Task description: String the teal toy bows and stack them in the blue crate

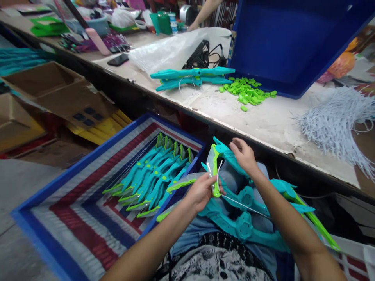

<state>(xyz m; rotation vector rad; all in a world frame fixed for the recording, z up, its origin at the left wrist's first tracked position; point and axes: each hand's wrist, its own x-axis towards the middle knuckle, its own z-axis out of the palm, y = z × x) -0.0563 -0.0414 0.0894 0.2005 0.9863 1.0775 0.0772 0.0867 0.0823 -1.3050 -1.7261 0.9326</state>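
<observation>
My left hand (202,191) is closed on the lime-green end piece (216,166) of a teal toy bow (227,154). A white string (244,205) runs from this end across my lap, and a short loose bit sticks up by the fingers. Over the bow's teal limb is my right hand (245,158), its fingers apart and slightly bent; whether it touches the limb I cannot tell. More teal bow parts (241,226) with green ends lie across my thighs, partly hidden under my forearms.
A blue-rimmed crate (88,158) on my left holds several strung toy bows (155,168). On the bench are teal bow limbs (193,73), small green pieces (249,91), a blue bin (278,47) and white strings (336,121). Another person's arm (206,13) reaches in behind.
</observation>
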